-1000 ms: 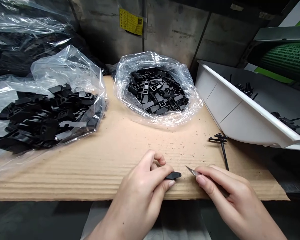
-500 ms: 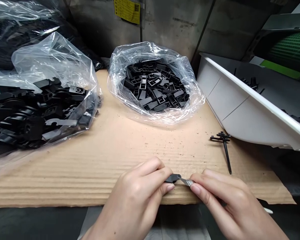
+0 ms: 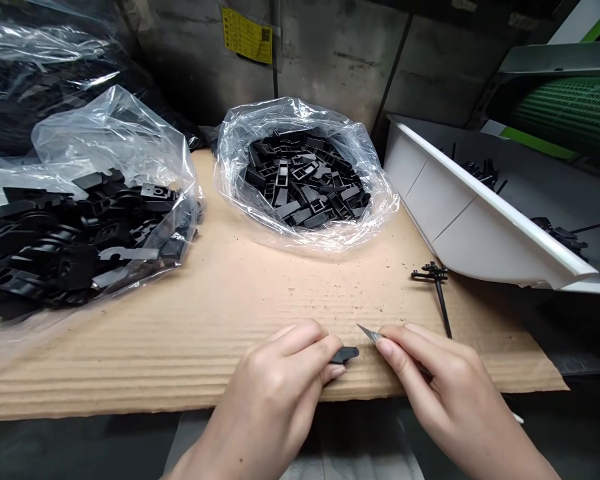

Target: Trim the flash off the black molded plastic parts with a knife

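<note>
Head view shows a counter topped with wavy brown card. On the left side of it lies a clear bag, wide open, with a heap of black parts in it. On the right side is a white tray, tilted, with some dark parts inside. Between the two is a round clear bag, open at the top and full of small black blocks.

Near the front edge are two bare hands. The left hand has its grip closed around a black piece, held between thumb and fingers. The right hand has its grip pinched on a thin blade. The two hands are near each other but do not touch.

A black stick with little arms at its far end lies past the right hand, just beside the tray. The blade is pointed, and its tip is up and to the left. The black piece pokes out of the left hand, near the blade but apart from it.
</note>
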### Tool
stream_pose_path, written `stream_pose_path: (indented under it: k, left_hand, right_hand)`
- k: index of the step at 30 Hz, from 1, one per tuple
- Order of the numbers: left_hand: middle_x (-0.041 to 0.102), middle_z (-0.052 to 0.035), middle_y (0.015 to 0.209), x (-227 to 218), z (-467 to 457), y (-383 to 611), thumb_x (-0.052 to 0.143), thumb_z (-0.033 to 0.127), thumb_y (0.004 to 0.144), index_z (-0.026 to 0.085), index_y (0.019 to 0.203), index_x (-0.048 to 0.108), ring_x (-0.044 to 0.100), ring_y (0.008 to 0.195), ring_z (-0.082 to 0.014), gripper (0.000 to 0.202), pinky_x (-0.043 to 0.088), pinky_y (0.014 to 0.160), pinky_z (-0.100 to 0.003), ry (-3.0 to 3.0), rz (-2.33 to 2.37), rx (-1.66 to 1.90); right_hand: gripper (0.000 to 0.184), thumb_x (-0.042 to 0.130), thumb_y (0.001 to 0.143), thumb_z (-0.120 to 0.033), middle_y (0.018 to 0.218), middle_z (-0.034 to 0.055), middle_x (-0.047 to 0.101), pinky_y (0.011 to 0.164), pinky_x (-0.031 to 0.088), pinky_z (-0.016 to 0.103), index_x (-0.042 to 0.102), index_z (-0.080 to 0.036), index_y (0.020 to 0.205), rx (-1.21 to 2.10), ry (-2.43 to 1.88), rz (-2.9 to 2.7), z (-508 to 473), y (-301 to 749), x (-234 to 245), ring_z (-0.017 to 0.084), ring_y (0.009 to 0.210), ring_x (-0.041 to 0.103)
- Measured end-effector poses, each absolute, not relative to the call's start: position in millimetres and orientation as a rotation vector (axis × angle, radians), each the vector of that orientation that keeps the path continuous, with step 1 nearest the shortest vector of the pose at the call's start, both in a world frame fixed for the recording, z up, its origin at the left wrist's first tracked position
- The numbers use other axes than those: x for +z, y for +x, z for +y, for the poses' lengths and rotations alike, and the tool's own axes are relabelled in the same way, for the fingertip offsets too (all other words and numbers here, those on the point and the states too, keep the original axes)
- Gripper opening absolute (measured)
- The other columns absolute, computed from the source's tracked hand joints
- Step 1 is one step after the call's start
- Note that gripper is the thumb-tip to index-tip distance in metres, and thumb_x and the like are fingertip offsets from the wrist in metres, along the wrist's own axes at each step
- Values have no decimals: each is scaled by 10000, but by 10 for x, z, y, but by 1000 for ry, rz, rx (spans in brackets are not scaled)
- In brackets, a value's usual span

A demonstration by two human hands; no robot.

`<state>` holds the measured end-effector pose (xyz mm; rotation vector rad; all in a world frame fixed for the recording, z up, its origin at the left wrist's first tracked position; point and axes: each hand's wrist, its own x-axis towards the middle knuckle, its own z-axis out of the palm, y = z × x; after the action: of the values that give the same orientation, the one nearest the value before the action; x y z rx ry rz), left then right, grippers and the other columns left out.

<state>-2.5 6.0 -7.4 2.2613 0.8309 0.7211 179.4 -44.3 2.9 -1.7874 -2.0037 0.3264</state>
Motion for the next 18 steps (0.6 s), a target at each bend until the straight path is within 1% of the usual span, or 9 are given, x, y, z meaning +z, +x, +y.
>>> stream_pose_path:
  k: [4,6,7,9,12,14,16,18]
  left_hand:
    - [537,-8,710,-76,68,-39,409,83,838,182,818,604,528,632,-143,219,387,569,-229,2275,854,701]
    - [539,-9,720,-77,65,-42,415,82,834,184,826,605,532,636,-142,216,392,570,-227,2260,862,695]
    - [542,-9,729,-76,62,-42,419,82,833,186,837,605,536,641,-141,213,396,574,-225,2247,866,690]
    - [545,-8,740,-74,57,-38,426,85,834,189,850,606,542,648,-138,208,402,580,-221,2219,880,685]
    - [542,-4,723,-70,58,-29,421,107,846,188,821,605,544,632,-131,203,404,567,-216,2194,899,684]
    - [550,1,712,-72,64,-27,431,115,844,188,807,597,550,623,-129,185,410,563,-212,2201,908,701]
    - [591,4,767,-77,68,-27,479,117,827,197,885,582,579,671,-132,144,427,597,-207,2215,926,749]
    - [627,15,820,-82,69,-25,560,121,782,207,938,546,604,718,-137,178,439,628,-199,2197,999,810]
  right_hand:
    - [154,410,870,-214,779,14,617,615,478,244,564,-222,881,256,-1757,-2020,-493,1800,48,142,694,609]
    - [170,419,864,-200,833,33,622,627,497,236,547,-217,974,213,-1728,-2028,-522,1797,67,148,739,619]
    - [203,428,857,-186,880,41,625,645,504,223,528,-216,1031,203,-1702,-2020,-537,1789,72,148,780,624]
    - [294,460,835,-149,997,36,630,728,501,180,489,-225,1118,218,-1635,-1987,-570,1757,64,137,883,623]
    - [401,478,816,-101,1137,-20,612,864,451,154,466,-260,1184,270,-1481,-1893,-629,1676,-8,120,989,599]
    - [430,458,823,-89,1158,-36,605,880,448,167,463,-260,1217,314,-1452,-1841,-665,1627,-73,122,999,597]
    - [416,457,824,-95,1142,-30,616,860,465,179,488,-245,1211,339,-1503,-1811,-694,1612,-121,132,993,603]
    - [390,477,822,-116,1110,-30,635,836,479,180,515,-249,1186,363,-1543,-1786,-717,1631,-140,137,972,614]
